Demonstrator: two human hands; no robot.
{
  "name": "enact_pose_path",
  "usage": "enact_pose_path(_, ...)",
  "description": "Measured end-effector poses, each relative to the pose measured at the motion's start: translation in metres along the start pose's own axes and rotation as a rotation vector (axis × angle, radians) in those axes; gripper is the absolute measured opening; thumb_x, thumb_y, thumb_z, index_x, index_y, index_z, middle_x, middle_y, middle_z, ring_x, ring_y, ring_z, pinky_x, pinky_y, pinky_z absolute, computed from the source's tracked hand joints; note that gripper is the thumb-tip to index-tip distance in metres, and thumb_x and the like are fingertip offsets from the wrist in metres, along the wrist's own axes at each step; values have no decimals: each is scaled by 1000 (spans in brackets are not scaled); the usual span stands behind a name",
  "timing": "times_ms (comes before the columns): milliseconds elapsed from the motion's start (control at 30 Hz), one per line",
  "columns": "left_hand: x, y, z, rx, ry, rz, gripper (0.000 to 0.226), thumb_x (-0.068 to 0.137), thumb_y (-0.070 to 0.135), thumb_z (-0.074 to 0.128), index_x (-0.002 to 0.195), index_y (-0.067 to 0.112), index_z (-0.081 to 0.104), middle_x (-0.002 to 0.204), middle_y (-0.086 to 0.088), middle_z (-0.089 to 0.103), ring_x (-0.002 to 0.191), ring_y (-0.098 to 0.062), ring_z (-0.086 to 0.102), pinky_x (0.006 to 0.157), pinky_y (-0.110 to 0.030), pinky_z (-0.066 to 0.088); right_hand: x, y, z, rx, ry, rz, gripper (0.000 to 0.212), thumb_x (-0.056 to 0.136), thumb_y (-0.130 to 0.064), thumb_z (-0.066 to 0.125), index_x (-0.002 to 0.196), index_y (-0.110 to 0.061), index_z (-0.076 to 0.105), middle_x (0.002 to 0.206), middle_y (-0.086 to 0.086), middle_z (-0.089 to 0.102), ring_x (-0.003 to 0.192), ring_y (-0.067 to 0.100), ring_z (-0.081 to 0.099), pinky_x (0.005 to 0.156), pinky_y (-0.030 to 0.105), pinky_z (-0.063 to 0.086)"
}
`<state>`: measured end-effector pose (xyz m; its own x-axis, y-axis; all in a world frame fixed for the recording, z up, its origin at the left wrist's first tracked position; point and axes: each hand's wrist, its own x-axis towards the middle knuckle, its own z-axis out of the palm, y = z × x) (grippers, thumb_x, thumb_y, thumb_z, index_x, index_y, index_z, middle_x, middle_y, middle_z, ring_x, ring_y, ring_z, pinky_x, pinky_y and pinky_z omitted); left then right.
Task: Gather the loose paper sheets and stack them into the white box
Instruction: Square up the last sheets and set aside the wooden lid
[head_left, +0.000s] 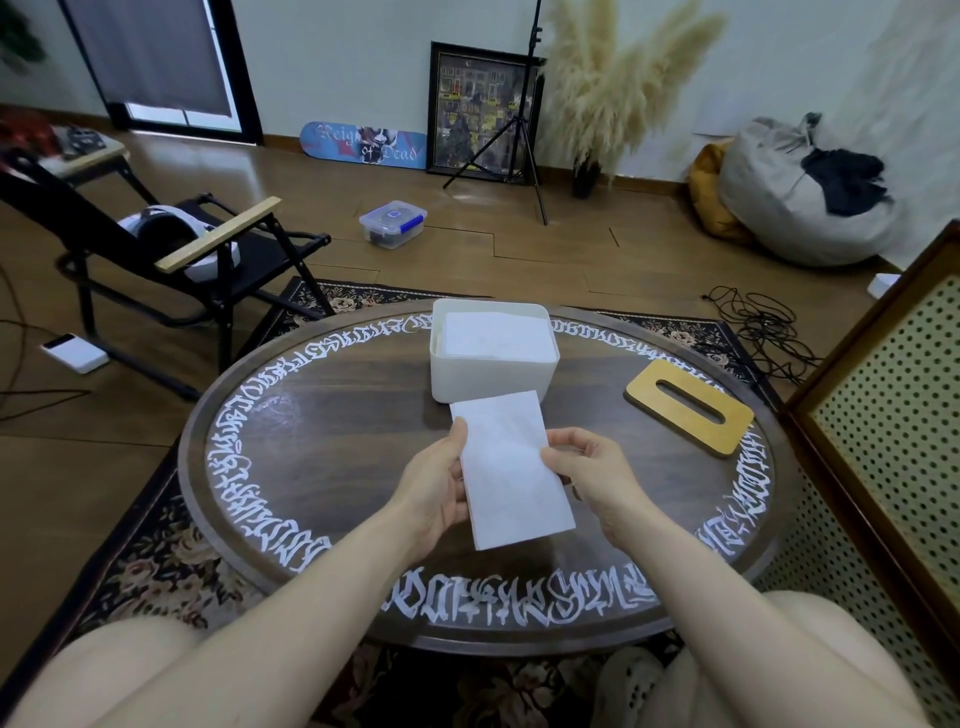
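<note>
While the round wooden table (322, 415) with white lettering round its rim fills the middle of the room, bare tabletop lies open at its left edge. At the far edge the white box (493, 374) stands with paper sheets (496, 335) stacked inside. A slotted wooden lid (688, 408) lies near the right edge. Above the table's centre, just before the box, a folded sheet (511, 478) is pinched at both long sides by the left hand (434, 493) and the right hand (592, 475). Fingers under the sheet are hidden.
</note>
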<state>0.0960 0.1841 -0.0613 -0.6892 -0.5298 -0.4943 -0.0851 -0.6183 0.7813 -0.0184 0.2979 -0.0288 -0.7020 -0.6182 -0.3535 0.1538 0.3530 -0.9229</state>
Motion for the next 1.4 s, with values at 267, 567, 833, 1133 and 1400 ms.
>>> enact_pose_path(267, 2, -2, -3, 50, 83, 78, 28, 94, 1, 52, 120, 9, 59, 113, -8, 66, 100, -26, 65, 80, -41, 56, 7, 10, 0, -190, -49, -39, 37, 90, -26, 64, 122, -12, 52, 111, 2, 60, 92, 12, 60, 58, 19, 45)
enact_pose_path(567, 2, 5, -15, -31, 150, 122, 25, 90, 1, 59, 113, 11, 59, 109, -5, 66, 98, -24, 64, 73, -37, 56, 7, 14, -10, -302, -348, 112, 12, 87, -16, 67, 99, -12, 66, 88, 2, 73, 59, 6, 63, 51, 14, 40)
enact_pose_path(833, 12, 13, -55, 1052, 243, 478, 4, 80, 23, 73, 84, 22, 71, 79, 7, 70, 80, -16, 65, 75, -36, 55, 18, 31, -23, -532, 6, -387, 9, 83, -18, 70, 76, -17, 65, 67, -1, 61, 59, 7, 47, 59, 23, 37)
enact_pose_path(1133, 17, -8, -56, 1153, 122, 433, 4, 81, 19, 72, 80, 19, 69, 76, 1, 68, 76, -16, 62, 74, -34, 50, 20, 47, -21, -613, -9, -447, 13, 81, -13, 72, 80, -24, 66, 80, -11, 64, 71, 4, 54, 63, 16, 41)
enact_pose_path(1400, 27, -15, -56, 976, 173, 400, 6, 82, 20, 71, 88, 21, 71, 79, -1, 71, 74, -18, 66, 75, -40, 56, 31, 57, -20, -543, -18, -198, 11, 82, -11, 70, 80, -22, 69, 71, -5, 67, 66, 9, 60, 62, 25, 49)
